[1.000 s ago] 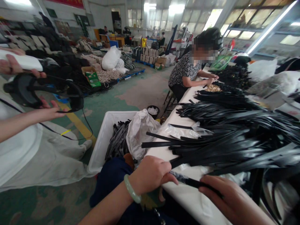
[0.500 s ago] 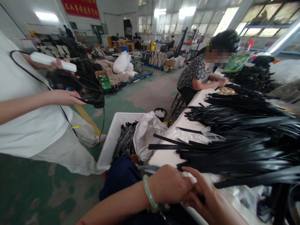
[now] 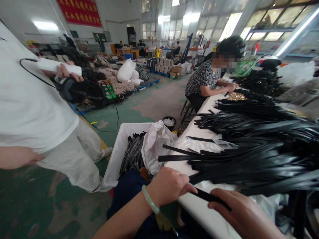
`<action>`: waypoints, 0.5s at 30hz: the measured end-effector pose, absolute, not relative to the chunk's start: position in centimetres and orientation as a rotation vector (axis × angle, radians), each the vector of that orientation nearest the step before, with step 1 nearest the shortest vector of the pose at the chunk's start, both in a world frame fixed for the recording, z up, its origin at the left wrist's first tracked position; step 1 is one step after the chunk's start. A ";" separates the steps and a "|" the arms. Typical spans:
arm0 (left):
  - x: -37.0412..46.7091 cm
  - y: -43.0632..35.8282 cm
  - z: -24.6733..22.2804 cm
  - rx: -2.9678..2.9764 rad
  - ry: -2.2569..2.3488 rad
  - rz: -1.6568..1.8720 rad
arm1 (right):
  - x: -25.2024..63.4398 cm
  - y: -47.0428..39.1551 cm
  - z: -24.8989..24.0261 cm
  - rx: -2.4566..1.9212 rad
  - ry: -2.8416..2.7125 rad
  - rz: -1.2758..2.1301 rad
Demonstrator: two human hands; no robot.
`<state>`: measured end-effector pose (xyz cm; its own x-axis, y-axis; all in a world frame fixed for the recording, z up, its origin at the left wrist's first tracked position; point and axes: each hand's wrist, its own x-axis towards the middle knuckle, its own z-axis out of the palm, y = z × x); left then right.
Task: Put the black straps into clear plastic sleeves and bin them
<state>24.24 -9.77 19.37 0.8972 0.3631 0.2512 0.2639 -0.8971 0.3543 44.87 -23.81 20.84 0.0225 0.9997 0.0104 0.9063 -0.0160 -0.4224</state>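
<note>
A black strap runs between my two hands over the near edge of the white table. My left hand, with a pale green bangle at the wrist, is closed on one end of it. Fingers of my right hand pinch the strap farther along, its other end hidden under the palm. Just beyond my hands lies a large heap of black straps, several ends jutting out to the left.
A white bin with dark strips and a white sack stands left of the table. One person works at the far side. Another person in white stands at left, holding a white cylinder and black gear.
My hands have moved apart, and the black strap now shows between them. The person at left has lowered one hand from the black gear. The view has shifted slightly.
</note>
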 end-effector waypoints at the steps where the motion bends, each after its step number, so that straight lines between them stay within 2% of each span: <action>1: 23.6 -9.2 19.5 2.707 0.568 0.475 | 46.2 -24.3 20.4 -2.044 -1.817 0.298; 3: 22.5 -8.0 19.9 2.566 0.734 0.537 | 48.3 -25.1 19.6 -2.135 -1.442 0.095; 4: 22.1 -7.7 20.1 2.481 0.782 0.569 | 48.7 -25.2 19.2 -2.131 -1.254 0.100; 6: 21.9 -7.4 20.4 2.333 0.805 0.616 | 47.8 -24.8 18.7 -1.931 -0.977 0.372; 9: 22.8 -8.1 20.7 2.238 0.734 0.593 | 44.0 -22.5 18.9 -1.306 -0.763 0.997; 11: 23.5 -8.9 20.7 2.240 0.713 0.523 | 41.7 -20.6 19.5 -1.065 -0.651 1.193; 15: 24.6 -9.9 20.4 2.259 0.757 0.414 | 39.5 -18.3 20.5 -1.022 -0.706 1.033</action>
<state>24.58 -9.88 20.39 0.7773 0.6249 0.0726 0.3980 -0.5779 0.7125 39.55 -18.30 20.46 0.3731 0.9277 0.0138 -0.3505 0.1547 -0.9237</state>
